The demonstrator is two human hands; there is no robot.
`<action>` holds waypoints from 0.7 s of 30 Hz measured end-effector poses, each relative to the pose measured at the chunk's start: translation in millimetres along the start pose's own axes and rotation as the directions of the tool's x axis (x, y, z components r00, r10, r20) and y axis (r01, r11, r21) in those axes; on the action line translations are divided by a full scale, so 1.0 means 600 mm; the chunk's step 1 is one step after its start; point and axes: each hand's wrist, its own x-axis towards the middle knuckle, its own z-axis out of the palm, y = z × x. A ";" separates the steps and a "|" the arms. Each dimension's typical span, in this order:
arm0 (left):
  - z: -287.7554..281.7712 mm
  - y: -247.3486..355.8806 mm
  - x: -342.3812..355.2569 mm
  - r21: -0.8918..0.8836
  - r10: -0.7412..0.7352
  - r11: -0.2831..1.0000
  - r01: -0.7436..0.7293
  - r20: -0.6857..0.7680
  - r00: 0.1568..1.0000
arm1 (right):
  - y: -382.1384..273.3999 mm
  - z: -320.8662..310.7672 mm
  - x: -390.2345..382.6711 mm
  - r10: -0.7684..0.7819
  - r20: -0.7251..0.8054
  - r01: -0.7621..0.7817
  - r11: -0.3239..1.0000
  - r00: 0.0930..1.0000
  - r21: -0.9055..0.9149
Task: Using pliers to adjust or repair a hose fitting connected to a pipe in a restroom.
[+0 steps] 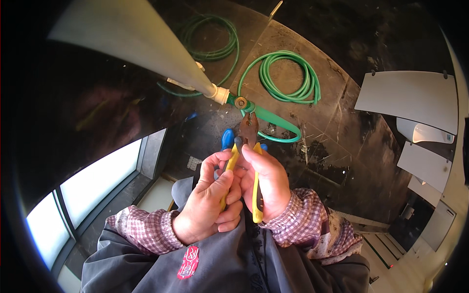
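Note:
A pair of pliers (249,128) with yellow-and-black handles is held between my two hands. My left hand (212,200) wraps its fingers round the left handle, and my right hand (271,178) is closed about the right handle. The handles stand spread apart. The jaw tips reach the end of a green hose (274,119), where it meets a green fitting (231,99) with a round brass-coloured part (240,102). Whether the jaws grip anything there, I cannot tell. Behind the fitting, a cream coupling (220,94) joins a thick pale pipe (141,39).
A coil of green hose (288,78) lies on the dark floor, and a darker hose coil (212,39) lies farther back. Pale partition panels (408,100) and a white basin (425,133) stand at right. Bright windows (102,180) are at left. Blue shoe tips (228,138) show below the pliers.

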 end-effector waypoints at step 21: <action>0.002 -0.037 0.003 0.264 0.133 0.956 -0.131 0.013 0.991 | -0.019 -0.014 0.007 0.166 -0.039 -0.167 0.985 0.985 -0.035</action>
